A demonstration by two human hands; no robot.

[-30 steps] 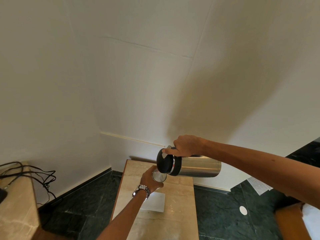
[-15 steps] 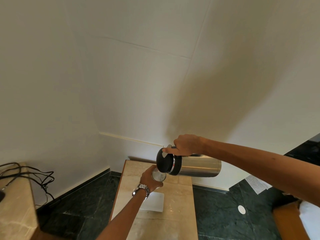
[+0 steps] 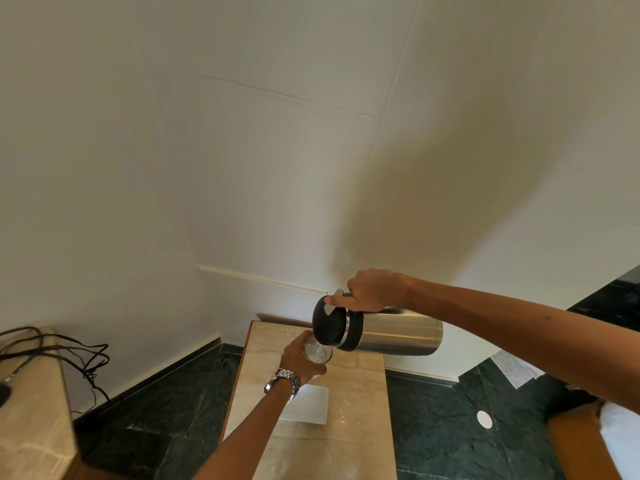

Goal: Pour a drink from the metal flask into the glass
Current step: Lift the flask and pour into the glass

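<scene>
Two containers meet above the marble table (image 3: pixel 360 403): the metal flask (image 3: pixel 398 332) and the glass (image 3: pixel 317 349). Your right hand (image 3: pixel 375 289) is wrapped tight around the flask's handle on its upper side, thumb (image 3: pixel 341 300) pressing on the grey lever at the black lid (image 3: pixel 329 323). You hold the flask tipped onto its side, nearly level, with the lid end toward the glass and the steel body pointing away from it. The lid's lower edge sits just over the glass rim, touching it or nearly so; you cannot tell which from here.

Your left hand (image 3: pixel 299 358) is clamped around the glass from the side away from the flask, holding it up in the air above the table rather than resting on it. The glass is roughly upright with its mouth facing the camera. A pale glint shows inside it below the lid, but whether that is liquid or only reflection is unclear, and how full the glass is cannot be read. What the flask holds is hidden by its steel wall.

A metal wristwatch (image 3: pixel 282 379) sits on your left wrist, just below the glass. Beneath the glass, on the table, lies a white square tray (image 3: pixel 308 405).
</scene>
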